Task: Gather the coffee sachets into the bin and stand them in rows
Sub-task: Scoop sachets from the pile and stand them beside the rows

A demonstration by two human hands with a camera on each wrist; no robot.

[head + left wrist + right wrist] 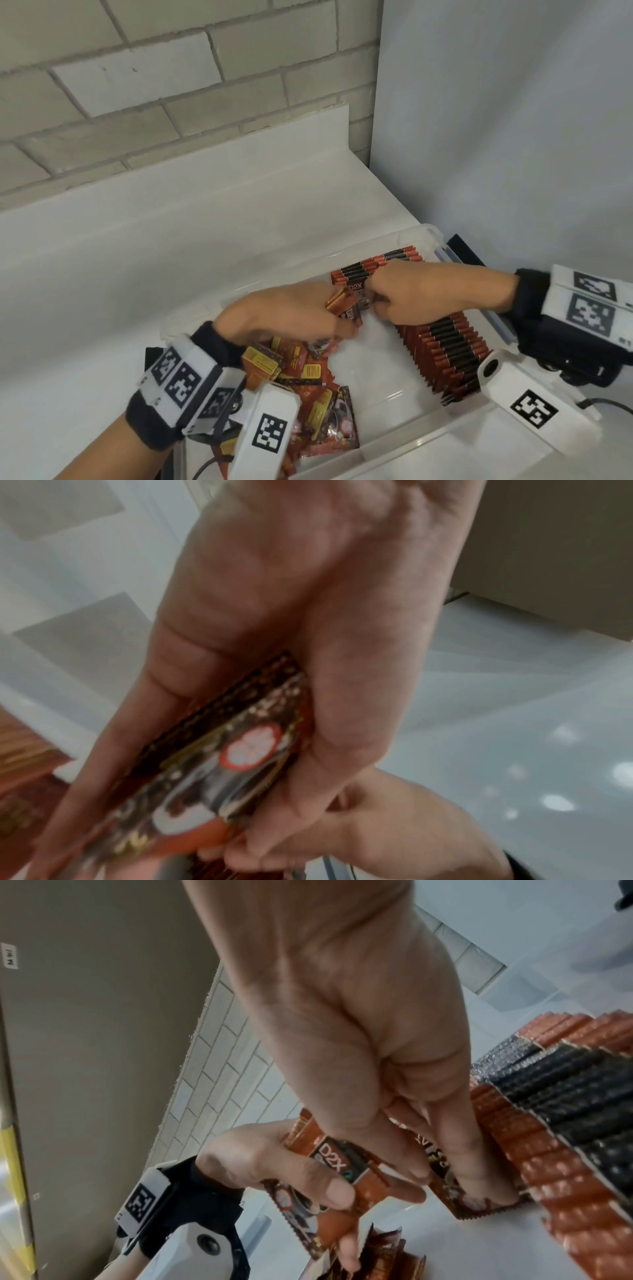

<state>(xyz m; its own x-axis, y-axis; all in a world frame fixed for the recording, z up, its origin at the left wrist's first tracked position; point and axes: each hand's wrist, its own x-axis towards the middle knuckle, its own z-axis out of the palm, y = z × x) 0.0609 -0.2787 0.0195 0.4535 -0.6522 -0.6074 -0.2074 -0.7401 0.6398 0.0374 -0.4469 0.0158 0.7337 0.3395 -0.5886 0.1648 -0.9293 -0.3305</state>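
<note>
A clear plastic bin sits on the white counter. Along its right side stands a long row of red-and-black coffee sachets. Loose sachets lie heaped in its near left corner. My left hand grips a small stack of sachets over the middle of the bin. Just right of it, my right hand pinches one sachet at the row's far end, upright against the row. The two hands nearly touch.
A pale brick wall runs behind the counter, and a grey panel stands close on the right of the bin. A black object lies behind the bin's far right corner. Bare bin floor shows between heap and row.
</note>
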